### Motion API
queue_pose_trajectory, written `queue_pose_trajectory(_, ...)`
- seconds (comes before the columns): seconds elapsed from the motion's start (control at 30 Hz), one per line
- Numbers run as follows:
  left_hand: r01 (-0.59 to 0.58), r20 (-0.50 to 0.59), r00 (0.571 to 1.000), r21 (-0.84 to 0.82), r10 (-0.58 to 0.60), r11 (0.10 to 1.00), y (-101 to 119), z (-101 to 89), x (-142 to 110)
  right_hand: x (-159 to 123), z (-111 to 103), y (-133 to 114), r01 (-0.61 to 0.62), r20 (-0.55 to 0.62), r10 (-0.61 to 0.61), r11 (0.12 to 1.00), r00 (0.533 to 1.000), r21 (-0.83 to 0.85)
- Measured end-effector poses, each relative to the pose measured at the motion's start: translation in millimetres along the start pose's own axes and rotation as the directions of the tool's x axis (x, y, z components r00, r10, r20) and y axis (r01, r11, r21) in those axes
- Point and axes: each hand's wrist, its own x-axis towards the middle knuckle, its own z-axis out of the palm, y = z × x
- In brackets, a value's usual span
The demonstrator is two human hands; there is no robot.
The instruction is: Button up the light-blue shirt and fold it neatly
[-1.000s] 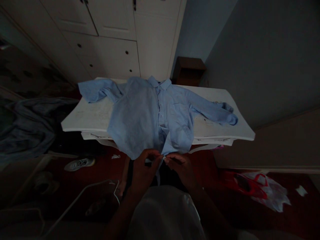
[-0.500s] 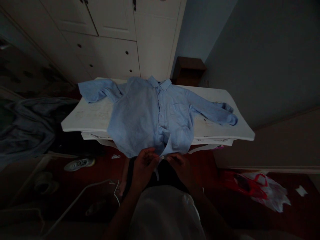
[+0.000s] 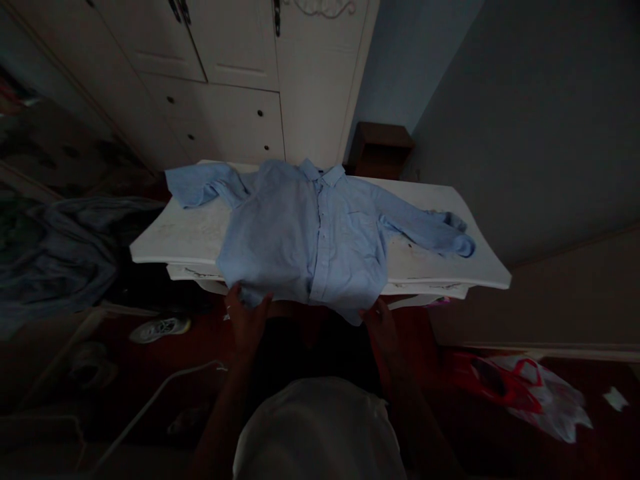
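A light blue button-up shirt (image 3: pixel 280 227) lies front up, its collar at the far side and its sleeves spread to both sides. Its button placket runs straight down the middle, and the lower hem hangs over the near table edge. My left hand (image 3: pixel 247 323) is at the left part of the hem, thumb and fingers some way apart on the cloth. On the right end of the hem, my right hand (image 3: pixel 381 327) has its fingers closed on the fabric. Dim light hides the exact finger contact.
The shirt rests on a white table (image 3: pixel 185 233). Beyond stand a white wardrobe (image 3: pixel 235 127) and a small brown cabinet (image 3: pixel 385 140). Dark clothing (image 3: pixel 75 247) lies at left, above a sneaker (image 3: pixel 159 329). A red-and-white plastic bag (image 3: pixel 530 393) is on the floor at right.
My hands have parted from the button at the bottom of the placket to either side of the hem. The placket's lower end, folded open before, now lies flat and closed.
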Motion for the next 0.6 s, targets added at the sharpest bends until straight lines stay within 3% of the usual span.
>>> queue_pose_trajectory(0.13,-0.008,-0.032,0.999,-0.024,0.007,1.0,4,10.0,8,9,1,-4,-0.052,0.062,0.057,0.995,0.996,-0.08)
queue_pose_trajectory(0.3,0.007,-0.305,0.952,0.009,-0.004,1.0,5,12.8,31,9,-17,-15,-0.055,0.007,0.057,0.987,0.998,-0.148)
queue_pose_trajectory(0.37,0.055,-0.293,0.955,0.042,-0.041,0.998,3,6.1,45,8,-28,-17,-0.041,-0.024,0.038,0.989,0.999,-0.142)
queue_pose_trajectory(0.47,0.106,-0.156,0.983,0.036,-0.099,0.994,0,-6.7,59,7,-41,-16,-0.007,-0.032,0.002,0.989,0.999,-0.149)
queue_pose_trajectory(0.53,0.088,-0.115,0.99,0.021,-0.085,0.996,-4,-14.4,63,7,-47,-15,0.014,0.006,-0.013,0.988,1.0,-0.156)
queue_pose_trajectory(0.6,0.041,-0.144,0.989,-0.002,-0.041,0.999,-9,-21.6,65,7,-52,-14,0.029,0.063,-0.02,0.987,0.998,-0.161)
